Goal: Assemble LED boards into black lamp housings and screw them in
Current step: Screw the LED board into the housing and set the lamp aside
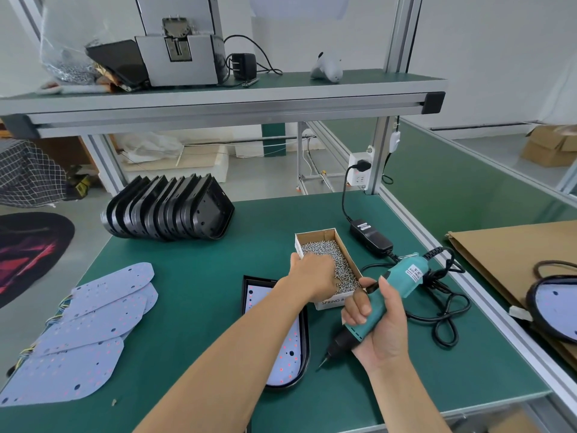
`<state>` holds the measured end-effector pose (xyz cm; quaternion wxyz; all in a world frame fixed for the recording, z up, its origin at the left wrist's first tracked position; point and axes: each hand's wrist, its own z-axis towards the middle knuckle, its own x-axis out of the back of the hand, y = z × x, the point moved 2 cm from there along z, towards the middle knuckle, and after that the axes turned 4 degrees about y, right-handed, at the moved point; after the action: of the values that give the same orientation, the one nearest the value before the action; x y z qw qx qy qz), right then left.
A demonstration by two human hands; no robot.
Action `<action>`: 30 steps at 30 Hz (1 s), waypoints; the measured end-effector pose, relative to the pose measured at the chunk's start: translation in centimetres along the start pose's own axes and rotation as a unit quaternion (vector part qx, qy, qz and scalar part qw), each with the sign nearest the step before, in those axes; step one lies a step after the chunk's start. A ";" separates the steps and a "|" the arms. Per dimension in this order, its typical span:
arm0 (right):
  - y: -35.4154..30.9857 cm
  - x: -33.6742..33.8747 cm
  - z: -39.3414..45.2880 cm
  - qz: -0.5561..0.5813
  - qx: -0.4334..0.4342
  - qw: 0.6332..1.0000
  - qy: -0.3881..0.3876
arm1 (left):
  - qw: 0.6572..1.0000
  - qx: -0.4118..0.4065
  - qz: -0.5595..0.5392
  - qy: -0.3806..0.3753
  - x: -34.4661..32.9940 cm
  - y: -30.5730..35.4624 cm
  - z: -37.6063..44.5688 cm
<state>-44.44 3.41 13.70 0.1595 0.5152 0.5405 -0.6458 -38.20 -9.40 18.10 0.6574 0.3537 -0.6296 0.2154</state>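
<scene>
Housing (304, 345): lies on the green bench (193, 276) beneath the left forearm, an LED board (288, 354) seated in it, apparently unscrewed.
Left hand (312, 276): fingers buried in the screw box (327, 264); grasp hidden, cannot tell.
Right hand (379, 326): fingers clenched round the teal screwdriver (384, 304).
Risk: forearm could nudge the loose board; several screws may lift and scatter.
Further out: spare boards (90, 326) left, housing stack (168, 210) behind.

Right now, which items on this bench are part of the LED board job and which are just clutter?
In use:
- left hand reaching into the screw box
- right hand holding the electric screwdriver
- housing with board seated in it
- spare LED boards
- stack of black housings

Lying about:
- cardboard sheet
- shelf machine
- plug adapter
</scene>
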 end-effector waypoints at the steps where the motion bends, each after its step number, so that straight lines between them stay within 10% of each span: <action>1: 0.0 0.0 0.0 -0.002 0.000 1.000 0.001 | 1.000 -0.004 -0.008 0.007 -0.1 -0.1 0.0; 6: -0.2 -0.1 -0.3 -0.004 0.008 1.000 0.006 | 0.983 0.008 -0.150 0.105 0.8 -1.0 -1.3; 11: -0.6 -0.4 -0.6 -0.002 0.034 0.999 0.006 | 0.894 0.041 -0.419 0.153 3.3 -3.8 -7.0; 30: -1.4 -10.0 -4.9 0.092 0.097 0.991 0.019 | 0.773 0.142 -0.569 0.242 1.4 -4.8 -20.9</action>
<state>-38.92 4.66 23.44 0.1571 0.5882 0.4287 -0.6675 -20.42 2.59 19.44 0.7327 0.6730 -0.0956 -0.0327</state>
